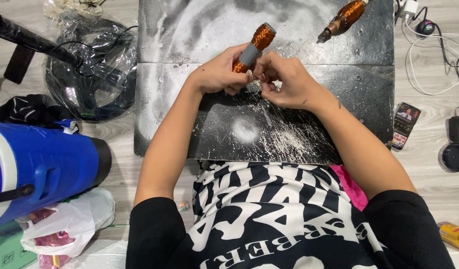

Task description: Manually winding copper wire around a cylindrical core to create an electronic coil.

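Observation:
My left hand (218, 73) grips a copper-wound motor armature (256, 46) with a grey band around its middle, tilted up to the right. My right hand (284, 78) is pinched against the armature's lower end, fingers curled close to my left hand; what it pinches is too small to tell. Both hands hover over a dark, white-dusted stone slab (299, 124). A second copper-wound armature (345, 18) lies on the slab at the far right, apart from both hands.
A large blue jug (40, 167) stands at the left, with a plastic-wrapped fan base (90, 74) behind it. A phone (404, 124), a black round lid (453, 157), chargers and white cables (433, 55) lie right. A yellow can (453, 235) and white plastic bag (70, 224) sit near me.

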